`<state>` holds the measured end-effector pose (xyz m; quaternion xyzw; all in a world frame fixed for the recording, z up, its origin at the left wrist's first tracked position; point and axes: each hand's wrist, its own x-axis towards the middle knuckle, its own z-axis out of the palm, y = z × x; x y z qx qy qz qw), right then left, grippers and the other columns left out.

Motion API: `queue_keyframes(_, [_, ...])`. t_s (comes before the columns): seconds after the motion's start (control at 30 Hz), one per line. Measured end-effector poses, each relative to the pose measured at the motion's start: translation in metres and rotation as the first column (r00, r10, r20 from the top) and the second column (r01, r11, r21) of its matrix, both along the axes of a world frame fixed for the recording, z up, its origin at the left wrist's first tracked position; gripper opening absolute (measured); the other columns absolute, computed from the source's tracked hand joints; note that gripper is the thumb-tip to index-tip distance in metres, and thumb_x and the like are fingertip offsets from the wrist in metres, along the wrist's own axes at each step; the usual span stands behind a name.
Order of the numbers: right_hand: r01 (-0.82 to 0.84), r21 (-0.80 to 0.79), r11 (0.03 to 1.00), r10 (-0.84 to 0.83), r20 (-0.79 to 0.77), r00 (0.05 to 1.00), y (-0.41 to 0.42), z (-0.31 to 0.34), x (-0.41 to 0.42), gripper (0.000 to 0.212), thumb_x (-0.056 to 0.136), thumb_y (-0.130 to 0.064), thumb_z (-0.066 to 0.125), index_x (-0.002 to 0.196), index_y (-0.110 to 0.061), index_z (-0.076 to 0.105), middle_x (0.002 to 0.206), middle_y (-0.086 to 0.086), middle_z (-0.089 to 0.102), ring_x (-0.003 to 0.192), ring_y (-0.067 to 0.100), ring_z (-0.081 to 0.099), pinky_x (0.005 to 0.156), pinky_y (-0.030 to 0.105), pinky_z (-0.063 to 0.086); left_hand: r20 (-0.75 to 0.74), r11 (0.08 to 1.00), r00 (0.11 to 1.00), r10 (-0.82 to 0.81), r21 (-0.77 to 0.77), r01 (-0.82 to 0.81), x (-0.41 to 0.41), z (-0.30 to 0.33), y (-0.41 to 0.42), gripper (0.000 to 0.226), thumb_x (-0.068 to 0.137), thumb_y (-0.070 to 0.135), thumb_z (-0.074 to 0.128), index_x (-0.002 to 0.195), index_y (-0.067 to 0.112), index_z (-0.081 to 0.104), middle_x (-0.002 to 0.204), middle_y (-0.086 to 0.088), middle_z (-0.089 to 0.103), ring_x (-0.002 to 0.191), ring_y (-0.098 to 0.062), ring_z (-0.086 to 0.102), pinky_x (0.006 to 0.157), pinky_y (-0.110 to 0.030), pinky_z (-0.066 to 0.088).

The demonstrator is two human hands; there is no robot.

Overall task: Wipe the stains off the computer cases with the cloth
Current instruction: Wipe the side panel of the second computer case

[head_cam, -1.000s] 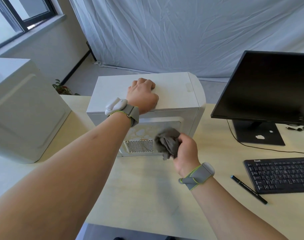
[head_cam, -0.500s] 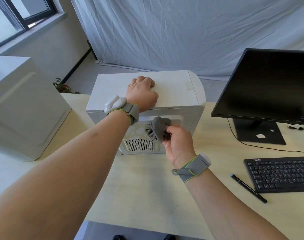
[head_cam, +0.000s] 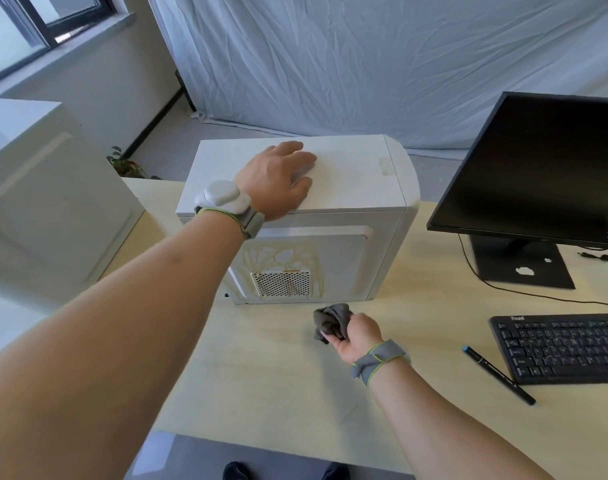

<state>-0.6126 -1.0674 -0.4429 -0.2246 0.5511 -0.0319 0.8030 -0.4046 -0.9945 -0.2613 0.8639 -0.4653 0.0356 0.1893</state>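
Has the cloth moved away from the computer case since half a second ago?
Yes. The cloth in the right hand came down off the computer case side panel and is now low over the desk.
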Motion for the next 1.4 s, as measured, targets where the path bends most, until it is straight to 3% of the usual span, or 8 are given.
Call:
queue_keyframes(0.1, [-0.431,-0.410,0.804,0.322,-0.309,0.895,0.011,-0.031,0.006,0.052,0.101,-0.039,0.057,0.140,-0.006,0.048,0.136,0.009,0.058,0.125,0.026,0.057,0.095,0.021,0.038,-0.005,0.998,0.999,0.045,-0.042,-0.045,0.008,-0.006,0.002,0.052,0.093,0.041,0.051,0.144,0.030,0.052,0.157,-0.001,0.040,0.140,-0.029,0.038,0.112,-0.044,0.037])
queue_keyframes(0.2, [0.188,-0.050,0.981,-0.191,-0.056,0.980,0.008,-0.056,0.033,0.042,0.102,-0.039,0.056,0.130,-0.008,0.050,0.132,0.011,0.055,0.125,0.031,0.054,0.096,0.042,0.052,0.014,0.993,0.996,0.085,-0.082,-0.084,0.011,-0.005,0.004,0.053,0.090,0.039,0.050,0.142,0.028,0.053,0.152,-0.002,0.045,0.138,-0.029,0.040,0.109,-0.045,0.041])
queue_keyframes(0.33, [0.163,-0.008,0.987,-0.163,0.042,0.986,0.010,-0.061,0.052,0.010,0.096,-0.002,0.061,0.104,-0.007,0.060,0.119,0.016,0.058,0.110,0.028,0.055,0.086,0.045,0.056,-0.001,0.991,0.995,0.103,-0.088,-0.103,0.009,-0.006,0.001,0.050,0.092,0.037,0.050,0.140,0.027,0.054,0.143,-0.001,0.051,0.131,-0.028,0.044,0.104,-0.041,0.043])
queue_keyframes(0.7, [0.289,0.064,0.955,-0.296,0.219,0.930,0.009,0.004,0.064,0.028,0.092,0.009,0.035,0.084,-0.008,0.056,0.080,0.010,0.059,0.068,0.017,0.059,0.044,0.020,0.050,-0.089,0.992,0.990,0.110,-0.057,-0.115,0.007,-0.001,0.002,0.065,0.087,0.030,0.050,0.150,0.027,0.036,0.142,-0.007,0.049,0.127,-0.031,0.044,0.103,-0.043,0.042])
queue_keyframes(0.8, [0.290,0.090,0.953,-0.302,0.366,0.880,0.015,0.044,0.054,0.023,0.087,0.002,0.039,0.082,-0.010,0.058,0.076,0.007,0.062,0.063,0.018,0.063,0.055,0.023,0.050,-0.099,0.994,0.991,0.087,-0.058,-0.093,0.007,0.002,0.003,0.064,0.087,0.028,0.051,0.149,0.024,0.038,0.142,-0.008,0.049,0.128,-0.033,0.044,0.105,-0.043,0.040])
queue_keyframes(1.03, [0.337,0.029,0.941,-0.289,0.585,0.758,0.010,0.055,0.023,0.045,0.094,-0.020,0.055,0.135,-0.002,0.060,0.136,0.021,0.061,0.126,0.041,0.058,0.111,0.060,0.038,-0.108,0.995,0.990,0.087,-0.033,-0.091,0.008,0.003,0.005,0.060,0.087,0.029,0.051,0.145,0.021,0.040,0.141,-0.009,0.049,0.128,-0.032,0.042,0.104,-0.040,0.037])
queue_keyframes(1.27, [0.468,0.040,0.883,-0.426,0.485,0.763,0.023,0.036,0.026,0.023,0.087,-0.012,0.042,0.087,-0.007,0.065,0.090,0.020,0.069,0.085,0.038,0.070,0.081,0.055,0.055,-0.122,0.995,0.989,0.079,-0.044,-0.085,0.009,0.004,0.006,0.056,0.086,0.027,0.050,0.141,0.019,0.044,0.139,-0.009,0.050,0.127,-0.031,0.042,0.102,-0.038,0.037])
queue_keyframes(1.4, [0.397,-0.094,0.913,-0.370,0.219,0.903,0.033,-0.001,0.027,0.027,0.089,0.008,0.040,0.084,-0.007,0.063,0.080,0.018,0.061,0.057,0.023,0.064,0.053,0.026,0.054,-0.117,0.994,0.989,0.088,-0.056,-0.095,0.009,0.002,0.005,0.053,0.086,0.026,0.050,0.138,0.018,0.047,0.134,-0.008,0.053,0.123,-0.030,0.044,0.099,-0.038,0.038])
